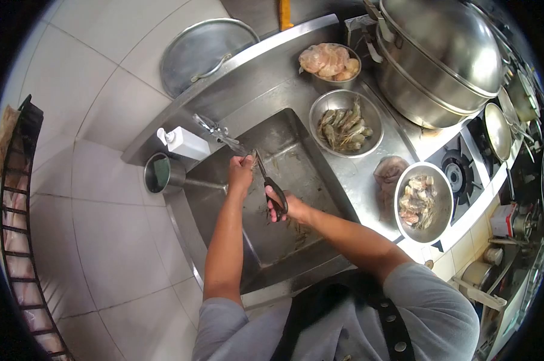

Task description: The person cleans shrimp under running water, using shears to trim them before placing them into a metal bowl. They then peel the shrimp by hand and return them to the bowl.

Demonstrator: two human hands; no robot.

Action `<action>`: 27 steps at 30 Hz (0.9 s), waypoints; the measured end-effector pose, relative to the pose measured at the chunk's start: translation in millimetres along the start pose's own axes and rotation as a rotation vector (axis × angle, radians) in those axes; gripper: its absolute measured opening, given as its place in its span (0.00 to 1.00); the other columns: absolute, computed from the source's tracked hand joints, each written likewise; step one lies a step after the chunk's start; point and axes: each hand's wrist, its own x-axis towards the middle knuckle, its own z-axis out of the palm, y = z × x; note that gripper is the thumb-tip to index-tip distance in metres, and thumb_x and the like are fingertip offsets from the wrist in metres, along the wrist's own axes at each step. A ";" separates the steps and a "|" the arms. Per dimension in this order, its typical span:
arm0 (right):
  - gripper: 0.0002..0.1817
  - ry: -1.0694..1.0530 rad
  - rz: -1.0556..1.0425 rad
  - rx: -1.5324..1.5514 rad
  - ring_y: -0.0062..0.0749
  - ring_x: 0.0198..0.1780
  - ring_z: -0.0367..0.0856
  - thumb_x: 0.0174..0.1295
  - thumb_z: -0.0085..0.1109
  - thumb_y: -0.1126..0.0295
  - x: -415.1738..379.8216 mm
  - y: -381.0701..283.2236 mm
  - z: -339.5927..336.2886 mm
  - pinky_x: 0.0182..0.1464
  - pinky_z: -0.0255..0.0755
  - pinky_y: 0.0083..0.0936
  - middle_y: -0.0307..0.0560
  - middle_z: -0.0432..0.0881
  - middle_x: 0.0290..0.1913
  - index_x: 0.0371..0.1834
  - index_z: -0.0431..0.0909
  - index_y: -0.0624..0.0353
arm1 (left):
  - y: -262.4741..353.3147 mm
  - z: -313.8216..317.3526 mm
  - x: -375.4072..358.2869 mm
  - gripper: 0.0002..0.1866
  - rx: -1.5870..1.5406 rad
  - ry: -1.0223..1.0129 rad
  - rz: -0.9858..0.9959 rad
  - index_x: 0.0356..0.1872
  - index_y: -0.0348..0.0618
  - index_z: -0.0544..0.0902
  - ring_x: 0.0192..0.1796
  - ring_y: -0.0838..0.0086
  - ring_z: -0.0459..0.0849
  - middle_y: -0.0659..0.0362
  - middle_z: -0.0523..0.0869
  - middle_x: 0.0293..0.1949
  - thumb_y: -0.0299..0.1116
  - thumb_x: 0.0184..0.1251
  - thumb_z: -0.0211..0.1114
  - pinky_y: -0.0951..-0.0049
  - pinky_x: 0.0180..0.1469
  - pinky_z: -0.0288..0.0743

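Observation:
Over the metal sink (284,132), my left hand (240,173) is closed on a shrimp (254,157), mostly covered by the fingers. My right hand (291,208) grips black-handled scissors (274,189), whose blades point up at the shrimp. Shrimp debris lies on the sink floor. Right of the sink, a steel bowl (373,111) holds several grey whole shrimp (346,126). Closer to my right arm, another bowl (445,192) contains paler shrimp pieces (419,201).
A faucet (214,127) and white bottle (187,143) stand by the sink's left edge, near a metal cup (174,174). Farther back are a filled bowl (329,84) and a large steamer pot (434,60). A gas burner (456,171) lies at right.

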 end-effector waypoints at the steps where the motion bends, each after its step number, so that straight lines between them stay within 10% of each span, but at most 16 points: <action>1: 0.40 -0.003 0.001 -0.002 0.25 0.22 0.77 0.55 0.43 0.25 0.4 -0.7 0.3 0.21 0.67 0.18 0.42 0.77 0.21 0.32 0.72 0.59 | 1.8 -1.5 -0.8 0.17 -0.011 0.000 0.005 0.44 0.40 0.70 0.24 0.78 0.70 0.60 0.74 0.29 0.44 0.69 0.59 0.77 0.22 0.66; 11: 0.50 -0.386 0.178 0.153 0.31 0.38 0.81 0.46 0.29 0.15 -41.4 -30.2 -27.4 0.32 0.69 0.29 0.40 0.79 0.29 0.40 0.72 0.55 | -24.9 -25.7 28.3 0.16 0.084 0.066 0.340 0.48 0.40 0.72 0.26 0.81 0.73 0.60 0.78 0.33 0.38 0.67 0.62 0.78 0.24 0.68; 13: 0.53 -0.424 0.200 0.163 0.32 0.41 0.81 0.43 0.27 0.13 -48.8 -38.3 -30.0 0.32 0.69 0.30 0.41 0.79 0.31 0.42 0.72 0.56 | -20.0 -31.0 24.9 0.17 0.129 0.037 0.306 0.48 0.37 0.72 0.47 0.65 0.78 0.51 0.77 0.45 0.37 0.64 0.62 0.67 0.54 0.70; 27: 0.53 -0.516 0.229 0.353 0.34 0.39 0.84 0.42 0.33 0.14 -28.4 -46.6 -26.4 0.25 0.76 0.29 0.42 0.80 0.30 0.39 0.74 0.58 | 15.7 -17.4 -1.0 0.16 0.278 0.085 0.567 0.49 0.37 0.72 0.52 0.60 0.76 0.49 0.78 0.47 0.35 0.66 0.61 0.65 0.58 0.67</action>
